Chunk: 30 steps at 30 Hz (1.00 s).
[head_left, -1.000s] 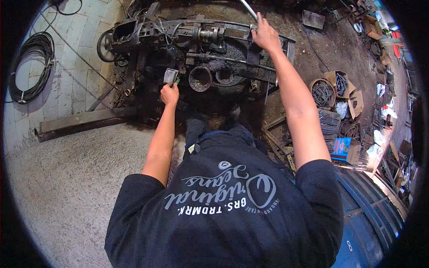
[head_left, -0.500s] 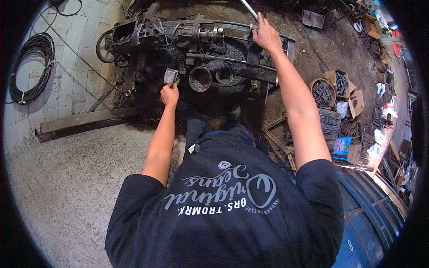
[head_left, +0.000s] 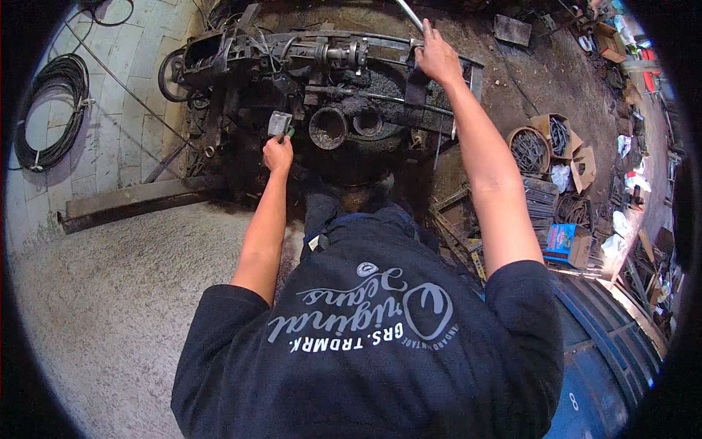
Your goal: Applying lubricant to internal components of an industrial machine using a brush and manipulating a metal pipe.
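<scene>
My left hand (head_left: 278, 154) is closed at the near left of a dark, greasy machine (head_left: 292, 62). Right above its fingers sits a small pale grey, box-shaped piece (head_left: 279, 123), with a green bit beside the fingertips; what the fingers grip is too small to make out. My right hand (head_left: 440, 60) reaches to the machine's far right, fingers curled around the lower end of a bright metal rod (head_left: 411, 13) that runs up out of view. Under that hand stands a dark metal block (head_left: 417, 86) on the machine's rails. Two round openings (head_left: 328, 129) face me between my hands.
Coiled black cable (head_left: 51, 110) hangs at the left on pale tiles. A long beam (head_left: 135, 199) lies at the near left. At right are a round bin of metal pieces (head_left: 528, 150), cardboard boxes (head_left: 559, 135), metal rods (head_left: 540, 199) and a blue ribbed drum (head_left: 585, 344).
A bright, shiny part on the machine's upper middle looks slightly different. Both hands stay almost in place, the right one shifting very slightly.
</scene>
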Each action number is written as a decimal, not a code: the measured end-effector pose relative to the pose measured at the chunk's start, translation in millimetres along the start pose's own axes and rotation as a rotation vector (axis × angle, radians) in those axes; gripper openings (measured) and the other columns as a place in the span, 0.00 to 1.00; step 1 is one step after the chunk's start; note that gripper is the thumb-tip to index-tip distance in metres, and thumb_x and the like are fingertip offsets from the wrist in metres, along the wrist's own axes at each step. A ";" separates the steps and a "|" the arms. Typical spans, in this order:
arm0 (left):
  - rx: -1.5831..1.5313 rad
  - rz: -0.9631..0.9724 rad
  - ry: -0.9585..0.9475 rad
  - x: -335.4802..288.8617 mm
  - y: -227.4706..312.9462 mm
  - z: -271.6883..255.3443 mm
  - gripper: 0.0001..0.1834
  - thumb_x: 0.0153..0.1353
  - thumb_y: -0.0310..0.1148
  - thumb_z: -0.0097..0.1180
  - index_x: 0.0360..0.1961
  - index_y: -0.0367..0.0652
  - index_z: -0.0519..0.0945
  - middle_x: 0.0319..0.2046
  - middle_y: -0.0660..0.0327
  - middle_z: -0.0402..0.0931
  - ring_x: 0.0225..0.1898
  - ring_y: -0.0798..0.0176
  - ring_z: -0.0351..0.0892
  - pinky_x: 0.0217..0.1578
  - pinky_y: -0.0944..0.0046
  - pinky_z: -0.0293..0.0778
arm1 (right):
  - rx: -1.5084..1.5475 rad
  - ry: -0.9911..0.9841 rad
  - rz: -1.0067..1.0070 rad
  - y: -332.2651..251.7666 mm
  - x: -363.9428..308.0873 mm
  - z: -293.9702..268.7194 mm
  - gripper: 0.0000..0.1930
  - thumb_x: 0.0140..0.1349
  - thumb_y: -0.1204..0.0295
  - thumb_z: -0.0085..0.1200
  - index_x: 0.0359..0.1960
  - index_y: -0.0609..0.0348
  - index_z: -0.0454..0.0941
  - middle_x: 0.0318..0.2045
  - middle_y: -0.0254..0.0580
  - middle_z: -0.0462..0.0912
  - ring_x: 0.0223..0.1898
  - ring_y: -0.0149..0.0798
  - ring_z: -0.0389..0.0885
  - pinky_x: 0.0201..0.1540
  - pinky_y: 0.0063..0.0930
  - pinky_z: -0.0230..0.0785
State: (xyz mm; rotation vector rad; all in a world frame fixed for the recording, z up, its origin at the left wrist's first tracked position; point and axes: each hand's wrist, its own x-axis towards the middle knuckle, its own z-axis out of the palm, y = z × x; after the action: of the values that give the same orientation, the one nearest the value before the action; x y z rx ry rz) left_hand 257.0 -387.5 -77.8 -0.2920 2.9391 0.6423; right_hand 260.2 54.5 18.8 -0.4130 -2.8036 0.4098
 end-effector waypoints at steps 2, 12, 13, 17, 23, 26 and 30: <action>-0.024 0.011 -0.003 -1.8 2.6 -0.8 0.18 0.57 0.42 0.59 0.45 0.45 0.85 0.38 0.44 0.82 0.43 0.41 0.81 0.45 0.48 0.76 | 0.001 0.005 0.002 0.7 -0.8 0.6 0.35 0.60 0.66 0.51 0.70 0.57 0.54 0.49 0.55 0.76 0.45 0.58 0.80 0.49 0.48 0.75; -0.021 0.033 0.003 -3.4 2.3 -2.5 0.19 0.57 0.43 0.59 0.45 0.44 0.85 0.37 0.45 0.83 0.43 0.42 0.82 0.46 0.49 0.75 | -0.011 -0.009 -0.002 4.0 0.9 1.8 0.36 0.61 0.65 0.51 0.70 0.58 0.53 0.51 0.55 0.74 0.47 0.59 0.80 0.51 0.48 0.74; -0.019 0.015 -0.003 -3.4 3.6 -2.6 0.19 0.57 0.43 0.59 0.46 0.44 0.85 0.38 0.46 0.83 0.44 0.42 0.82 0.46 0.49 0.75 | -0.012 -0.009 -0.005 4.4 0.8 1.8 0.36 0.61 0.64 0.51 0.70 0.58 0.53 0.50 0.55 0.74 0.47 0.58 0.80 0.51 0.48 0.74; -0.005 -0.008 0.001 -4.0 5.6 -2.5 0.20 0.57 0.43 0.59 0.46 0.44 0.85 0.38 0.46 0.83 0.44 0.42 0.82 0.46 0.49 0.76 | -0.022 -0.012 0.000 2.1 0.8 0.9 0.36 0.61 0.65 0.51 0.70 0.59 0.53 0.50 0.55 0.74 0.47 0.58 0.79 0.50 0.48 0.74; 0.003 -0.019 -0.020 0.2 0.0 0.2 0.19 0.57 0.43 0.60 0.47 0.44 0.85 0.38 0.46 0.83 0.44 0.43 0.82 0.46 0.49 0.76 | -0.005 -0.013 0.006 5.2 -0.3 2.4 0.36 0.61 0.65 0.51 0.70 0.57 0.52 0.52 0.55 0.74 0.48 0.58 0.79 0.51 0.48 0.73; 0.002 0.005 -0.019 -1.5 2.7 -0.5 0.19 0.57 0.43 0.60 0.47 0.45 0.85 0.38 0.45 0.83 0.44 0.42 0.82 0.46 0.49 0.76 | 0.003 -0.005 0.008 7.3 -0.9 2.9 0.36 0.61 0.65 0.51 0.70 0.56 0.52 0.53 0.55 0.74 0.48 0.58 0.79 0.52 0.48 0.73; -0.003 0.003 -0.007 -1.6 2.3 0.2 0.19 0.57 0.43 0.60 0.46 0.45 0.85 0.38 0.46 0.83 0.44 0.42 0.82 0.46 0.49 0.76 | -0.010 -0.027 0.029 1.1 0.3 0.4 0.36 0.61 0.65 0.52 0.70 0.56 0.52 0.52 0.55 0.74 0.49 0.58 0.79 0.52 0.48 0.73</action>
State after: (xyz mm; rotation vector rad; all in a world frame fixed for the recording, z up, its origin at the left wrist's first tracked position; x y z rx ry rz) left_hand 258.0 -385.1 -76.8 -0.2846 2.9329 0.6475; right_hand 260.1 55.5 18.1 -0.4543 -2.8302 0.4102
